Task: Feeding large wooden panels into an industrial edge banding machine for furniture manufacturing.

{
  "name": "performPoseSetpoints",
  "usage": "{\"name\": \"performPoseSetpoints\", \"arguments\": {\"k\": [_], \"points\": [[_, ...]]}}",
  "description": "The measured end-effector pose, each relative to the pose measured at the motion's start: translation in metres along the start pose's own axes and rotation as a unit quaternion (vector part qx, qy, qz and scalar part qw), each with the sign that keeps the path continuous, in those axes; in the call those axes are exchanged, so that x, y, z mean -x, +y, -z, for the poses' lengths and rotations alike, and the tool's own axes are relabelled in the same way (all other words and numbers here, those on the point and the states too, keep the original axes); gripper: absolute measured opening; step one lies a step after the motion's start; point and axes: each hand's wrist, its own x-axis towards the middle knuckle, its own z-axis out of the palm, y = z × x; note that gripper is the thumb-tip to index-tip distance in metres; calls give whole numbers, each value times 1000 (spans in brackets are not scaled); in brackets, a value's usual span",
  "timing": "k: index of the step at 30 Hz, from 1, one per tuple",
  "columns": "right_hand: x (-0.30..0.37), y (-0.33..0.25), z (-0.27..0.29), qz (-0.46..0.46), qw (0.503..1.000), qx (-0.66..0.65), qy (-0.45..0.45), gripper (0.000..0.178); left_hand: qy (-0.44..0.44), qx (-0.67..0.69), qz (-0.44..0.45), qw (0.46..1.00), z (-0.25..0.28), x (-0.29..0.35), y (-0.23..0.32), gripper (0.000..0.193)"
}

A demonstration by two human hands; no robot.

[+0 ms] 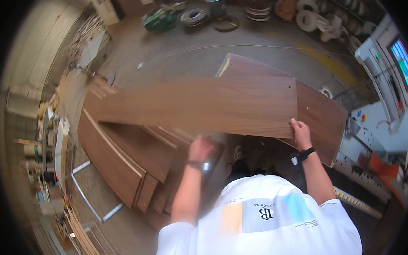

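Our bare left hand (201, 148) was blurred, so we could not tell whether it touched the long brown wood-grain panel (253, 102), which partly hid the stacked brown wooden boards (112, 161).

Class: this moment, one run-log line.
right hand: holds long brown board by edge | left hand: blurred, contact unclear | at left: stacked boards

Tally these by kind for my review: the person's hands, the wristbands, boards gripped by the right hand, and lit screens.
Hands: 2, left hand and right hand
Wristbands: 2, left wristband and right wristband
Gripped brown board: 1
Lit screen: 1
Total: 6
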Motion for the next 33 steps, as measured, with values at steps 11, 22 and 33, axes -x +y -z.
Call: {"name": "performPoseSetpoints", "arguments": {"k": [11, 22, 33], "points": [[61, 30, 131, -18, 885, 254, 389, 58, 78, 70, 101, 989, 109, -80, 36, 50], [155, 110, 171, 56, 807, 333, 485, 30, 55, -67, 158, 984, 65, -58, 37, 43], [205, 189, 292, -57, 689, 360, 626, 31, -62, -224, 178, 956, -82, -23, -45, 44]]}}
